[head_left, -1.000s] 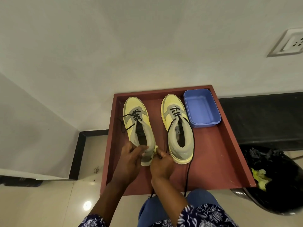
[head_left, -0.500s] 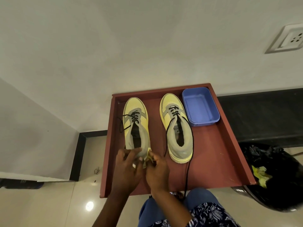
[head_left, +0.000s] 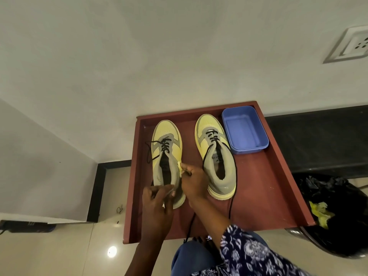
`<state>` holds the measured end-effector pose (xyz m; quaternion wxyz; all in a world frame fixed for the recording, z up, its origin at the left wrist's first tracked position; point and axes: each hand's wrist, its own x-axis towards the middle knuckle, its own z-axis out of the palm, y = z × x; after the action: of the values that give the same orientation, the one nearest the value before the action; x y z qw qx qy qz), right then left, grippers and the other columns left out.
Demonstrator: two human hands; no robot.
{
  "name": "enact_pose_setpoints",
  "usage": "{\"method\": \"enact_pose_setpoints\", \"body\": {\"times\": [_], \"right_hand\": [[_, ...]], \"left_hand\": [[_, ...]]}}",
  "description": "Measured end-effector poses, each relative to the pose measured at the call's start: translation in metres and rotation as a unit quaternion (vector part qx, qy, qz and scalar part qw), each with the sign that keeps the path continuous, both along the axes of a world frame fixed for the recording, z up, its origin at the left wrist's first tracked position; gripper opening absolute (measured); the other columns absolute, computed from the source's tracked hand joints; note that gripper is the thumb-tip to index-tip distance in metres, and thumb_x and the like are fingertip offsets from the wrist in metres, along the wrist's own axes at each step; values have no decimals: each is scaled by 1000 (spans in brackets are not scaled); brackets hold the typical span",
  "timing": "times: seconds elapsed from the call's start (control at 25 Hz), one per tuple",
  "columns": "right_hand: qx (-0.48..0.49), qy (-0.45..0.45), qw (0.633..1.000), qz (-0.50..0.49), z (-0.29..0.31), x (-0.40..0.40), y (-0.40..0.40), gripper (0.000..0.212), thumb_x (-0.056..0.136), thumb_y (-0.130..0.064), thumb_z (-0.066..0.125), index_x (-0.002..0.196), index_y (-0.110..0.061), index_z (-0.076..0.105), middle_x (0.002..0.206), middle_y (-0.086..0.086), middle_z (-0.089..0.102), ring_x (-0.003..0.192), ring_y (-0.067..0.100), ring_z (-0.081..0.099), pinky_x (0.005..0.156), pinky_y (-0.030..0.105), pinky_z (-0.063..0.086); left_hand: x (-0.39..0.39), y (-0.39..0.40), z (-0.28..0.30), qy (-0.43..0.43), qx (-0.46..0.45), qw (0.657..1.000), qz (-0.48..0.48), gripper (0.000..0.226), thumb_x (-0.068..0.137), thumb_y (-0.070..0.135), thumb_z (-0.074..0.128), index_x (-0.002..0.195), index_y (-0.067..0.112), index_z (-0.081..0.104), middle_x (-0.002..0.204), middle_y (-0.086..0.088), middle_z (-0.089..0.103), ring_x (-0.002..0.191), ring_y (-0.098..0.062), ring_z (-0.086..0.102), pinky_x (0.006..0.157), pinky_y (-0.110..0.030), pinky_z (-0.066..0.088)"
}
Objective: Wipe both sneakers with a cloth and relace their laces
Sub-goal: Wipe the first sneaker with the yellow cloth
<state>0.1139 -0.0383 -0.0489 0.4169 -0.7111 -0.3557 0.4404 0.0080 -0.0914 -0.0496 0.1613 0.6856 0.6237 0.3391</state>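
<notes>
My right hand pinches a small yellow cloth, fingers curled round it, and presses it to the grey inner side of the left sneaker, near the collar. The forearm comes up from the near edge of the counter, in a blue floral sleeve. My left hand grips the heel of the same sneaker, thumb and fingers curled round the back of it; the wrist is bent and the arm runs straight back toward me.

Landmark: the red counter, a tray-like top with raised edges. The left sneaker stands on its left half, toe pointing away, black lace partly threaded and trailing off its left side. The right sneaker stands beside it toward the middle, apart from it, its lace hanging loose over the counter's near edge. A blue tub sits at the counter's far right corner, just beside the right sneaker's toe. A black bin stands off the counter's right side, with yellow scraps inside.
</notes>
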Motion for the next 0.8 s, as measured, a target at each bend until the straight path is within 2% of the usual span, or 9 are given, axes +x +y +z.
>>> {"method": "enact_pose_setpoints", "body": {"times": [0.12, 0.2, 0.32, 0.44, 0.48, 0.6, 0.72, 0.8], "right_hand": [[-7, -35, 998, 41, 3, 5, 12, 34, 88, -1, 47, 117, -11, 64, 121, 6, 65, 115, 20, 58, 94, 19, 39], [-4, -47, 997, 57, 0, 6, 10, 36, 89, 0, 46, 119, -10, 62, 122, 6, 64, 116, 20, 57, 93, 16, 38], [-20, -38, 997, 63, -12, 2, -9, 33, 90, -2, 47, 118, -11, 63, 117, 5, 66, 110, 21, 60, 94, 25, 45], [-27, -35, 997, 65, -37, -8, -40, 18, 89, -6, 52, 90, -10, 70, 89, 7, 70, 84, 20, 65, 78, 33, 56], [-35, -44, 996, 63, -45, -11, -49, 17, 89, -7, 52, 88, -10, 69, 86, 6, 68, 82, 20, 64, 75, 35, 57], [-62, -36, 996, 51, -46, -11, -53, 21, 88, -4, 51, 92, -10, 70, 91, 7, 68, 85, 19, 63, 78, 34, 56], [-67, 32, 996, 46, -30, -1, -32, 27, 86, 2, 48, 93, -6, 72, 91, 8, 71, 85, 17, 63, 78, 33, 53], [-83, 65, 993, 45, -22, 3, -11, 30, 86, 1, 47, 102, -8, 71, 101, 7, 71, 95, 18, 64, 87, 35, 53]], "left_hand": [[-1, -1, 0, -16, -11, 1000, 11, 18, 78, 9, 70, 95, 11, 71, 91, -6, 50, 85, -18, 52, 66, -10, 37], [-1, -3, 0, -20, -13, 1000, 17, 19, 78, 16, 64, 95, 10, 71, 91, -4, 48, 83, -17, 51, 66, -9, 35], [-1, -4, 1, -27, -28, 999, 28, 19, 79, 7, 69, 98, 9, 70, 92, -3, 45, 84, -18, 51, 68, -10, 37], [1, -3, 4, -38, -52, 997, 39, 22, 80, 5, 67, 101, 8, 69, 95, -4, 43, 87, -18, 51, 69, -10, 38], [1, -3, 5, -40, -60, 997, 41, 21, 80, 5, 67, 102, 8, 69, 96, -4, 43, 88, -18, 50, 70, -9, 38], [1, -4, 5, -47, -77, 995, 40, 22, 82, 5, 64, 103, 8, 68, 97, -5, 42, 91, -18, 50, 71, -8, 37], [-1, -4, 5, -48, -82, 995, 34, 22, 82, 4, 64, 103, 9, 68, 96, -6, 44, 91, -19, 51, 72, -11, 41], [-2, -4, 6, -54, -88, 994, 32, 22, 82, 4, 65, 102, 11, 69, 96, -6, 45, 90, -19, 52, 72, -13, 41]]}}
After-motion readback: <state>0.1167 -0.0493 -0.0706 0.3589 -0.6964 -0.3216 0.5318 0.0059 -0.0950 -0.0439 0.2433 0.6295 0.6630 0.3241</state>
